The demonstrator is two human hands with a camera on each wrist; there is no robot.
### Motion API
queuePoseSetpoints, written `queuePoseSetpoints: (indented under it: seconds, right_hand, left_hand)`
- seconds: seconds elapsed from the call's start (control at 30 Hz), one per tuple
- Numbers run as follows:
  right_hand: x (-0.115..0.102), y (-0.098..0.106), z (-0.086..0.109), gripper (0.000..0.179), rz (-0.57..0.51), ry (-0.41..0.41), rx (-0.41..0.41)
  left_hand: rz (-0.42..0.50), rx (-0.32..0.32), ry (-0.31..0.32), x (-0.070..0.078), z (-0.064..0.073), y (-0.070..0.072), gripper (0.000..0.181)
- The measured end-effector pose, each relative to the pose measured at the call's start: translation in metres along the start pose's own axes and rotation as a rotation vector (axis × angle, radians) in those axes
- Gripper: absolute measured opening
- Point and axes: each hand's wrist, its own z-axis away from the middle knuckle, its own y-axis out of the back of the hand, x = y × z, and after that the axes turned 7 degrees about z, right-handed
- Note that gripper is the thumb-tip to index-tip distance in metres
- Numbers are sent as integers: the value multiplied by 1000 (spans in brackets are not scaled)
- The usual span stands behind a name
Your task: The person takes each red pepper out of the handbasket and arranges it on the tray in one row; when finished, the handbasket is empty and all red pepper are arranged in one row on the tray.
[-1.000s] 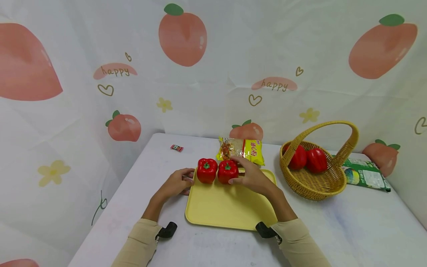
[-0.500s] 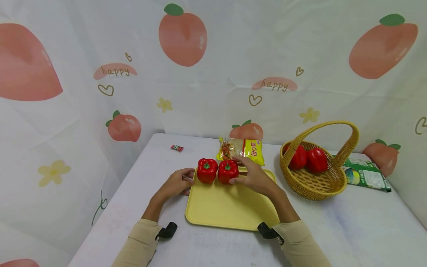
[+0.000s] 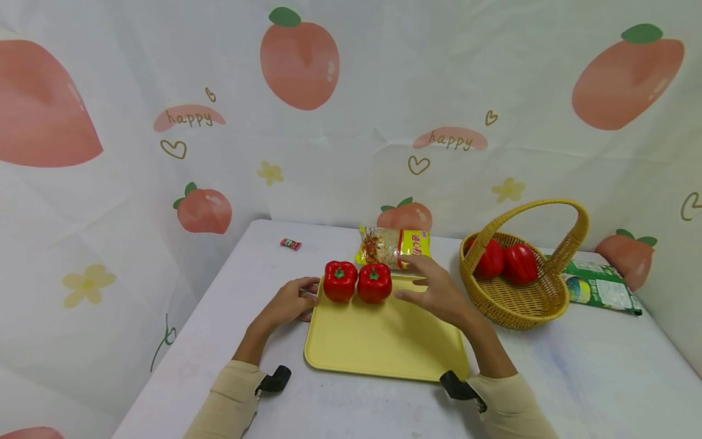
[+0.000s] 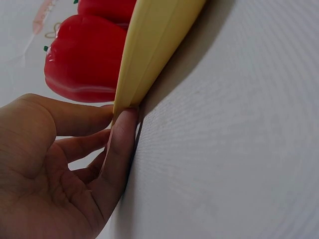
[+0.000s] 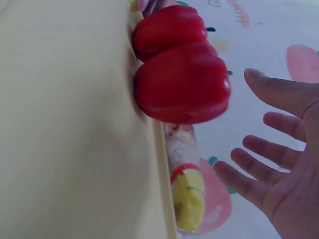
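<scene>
Two glossy red bell peppers (image 3: 340,281) (image 3: 375,283) sit between the left hand (image 3: 287,302), pinching the rectangular yellow tray (image 3: 378,341), and the spread right hand (image 3: 440,296).

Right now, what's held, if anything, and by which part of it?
The yellow tray, pinched by its left rim near the far corner in the left hand. The right hand holds nothing.

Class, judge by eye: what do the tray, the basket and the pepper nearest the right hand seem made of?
Tray: probably plastic, smooth and matt, evenly coloured.
Basket: wicker or woven imitation, light sheen; the weave shows.
Pepper: glossy, with bright highlights; real flesh or plastic, unclear.
</scene>
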Motion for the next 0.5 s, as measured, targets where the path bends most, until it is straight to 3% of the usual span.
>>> queuePoseSetpoints:
  seconds: [0.3, 0.5]
  right_hand:
    - [3, 30, 19, 66, 118, 11, 76]
    - [3, 54, 32, 62, 185, -23, 139]
  left_hand:
    - [7, -6, -1, 0, 0, 0, 56]
    - [0, -7, -8, -1, 1, 0, 56]
